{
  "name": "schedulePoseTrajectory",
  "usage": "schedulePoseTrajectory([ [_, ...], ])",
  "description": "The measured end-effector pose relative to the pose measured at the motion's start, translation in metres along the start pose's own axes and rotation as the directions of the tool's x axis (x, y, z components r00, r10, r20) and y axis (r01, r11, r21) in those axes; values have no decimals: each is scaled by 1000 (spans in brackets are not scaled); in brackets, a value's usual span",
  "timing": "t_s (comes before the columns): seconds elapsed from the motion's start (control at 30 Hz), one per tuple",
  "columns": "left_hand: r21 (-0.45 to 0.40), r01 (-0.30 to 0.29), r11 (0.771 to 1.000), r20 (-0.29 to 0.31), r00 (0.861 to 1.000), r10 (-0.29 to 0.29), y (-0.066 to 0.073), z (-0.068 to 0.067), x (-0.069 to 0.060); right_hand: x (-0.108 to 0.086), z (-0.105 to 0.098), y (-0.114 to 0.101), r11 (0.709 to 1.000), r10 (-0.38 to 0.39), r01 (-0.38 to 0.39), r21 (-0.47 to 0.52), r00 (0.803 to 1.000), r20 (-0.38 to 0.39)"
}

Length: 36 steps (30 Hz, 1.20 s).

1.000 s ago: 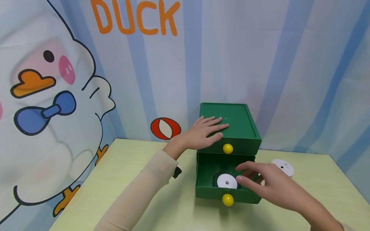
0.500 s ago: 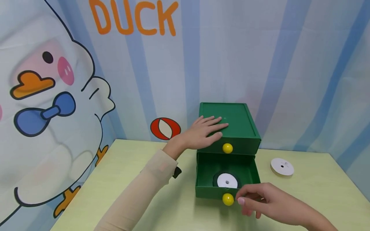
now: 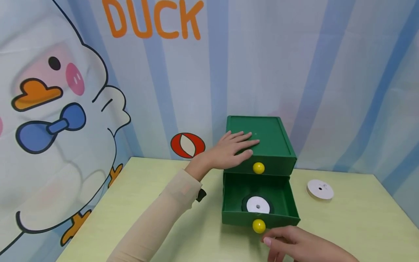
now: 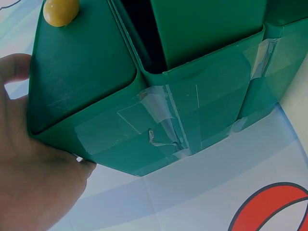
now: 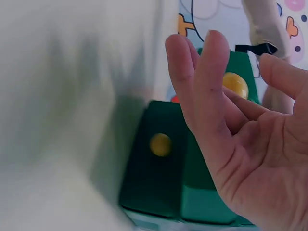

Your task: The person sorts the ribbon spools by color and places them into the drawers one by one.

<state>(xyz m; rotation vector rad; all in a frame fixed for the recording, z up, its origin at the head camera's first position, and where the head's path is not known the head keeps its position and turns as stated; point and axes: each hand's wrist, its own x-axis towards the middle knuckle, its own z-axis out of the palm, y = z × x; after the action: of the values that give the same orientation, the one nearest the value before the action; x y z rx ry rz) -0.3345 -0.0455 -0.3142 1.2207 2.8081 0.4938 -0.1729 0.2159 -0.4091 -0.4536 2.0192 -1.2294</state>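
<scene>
Two hands of mine are at a small green plastic cabinet with drawers [image 3: 266, 131], which stands on a pale yellow-green table [image 3: 353, 218]. My left hand [image 3: 230, 150] lies flat on the top of this cabinet, near its left edge; the fingers are straight and spread apart, and they have hold of nothing. My right hand [image 3: 304, 245] is in front of the cabinet, low and to the right, near the lower round yellow knob [image 3: 259, 226]; its fingers are loosely bent, the thumb is apart from them in the wrist view, and I see nothing between them. The lower green drawer [image 3: 239, 218] stands out toward me, while the upper round yellow knob [image 3: 258, 168] sits on the closed front above it. Inside the lower drawer, close behind its front wall, lies a white round disc with a small centre hole and a black border [image 3: 258, 204]. Another white round disc [image 3: 320, 189], with a small dark hole, lies on the table to the right of the cabinet, apart from it. Transparent tape [image 4: 161, 113] is stuck on the green side, which my left wrist camera shows.
</scene>
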Motion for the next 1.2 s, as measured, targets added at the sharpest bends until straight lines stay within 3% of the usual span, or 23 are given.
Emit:
schedulePoseTrajectory([
  [0.37, -1, 4, 1000, -1, 1000, -4, 0, 0, 1, 11, 14, 3, 992, 78, -74, 102, 996, -35],
  [0.63, -12, 2, 1000, 0, 1000, -2, 1, 0, 1, 18, 19, 7, 962, 101, -89, 257, 994, -35],
  [0.73, -9, 0, 1000, -2, 1000, 0, 1, 0, 1, 22, 21, 8, 938, 98, -80, 339, 995, -35],
  [0.93, -1, -2, 1000, -9, 1000, 2, -1, 1, 2, 24, 25, 8, 851, 78, -49, 522, 996, -33],
  [1.2, 6, 1, 1000, -9, 1000, -1, -1, 1, 1, 25, 23, 8, 804, 54, -35, 594, 998, -14],
])
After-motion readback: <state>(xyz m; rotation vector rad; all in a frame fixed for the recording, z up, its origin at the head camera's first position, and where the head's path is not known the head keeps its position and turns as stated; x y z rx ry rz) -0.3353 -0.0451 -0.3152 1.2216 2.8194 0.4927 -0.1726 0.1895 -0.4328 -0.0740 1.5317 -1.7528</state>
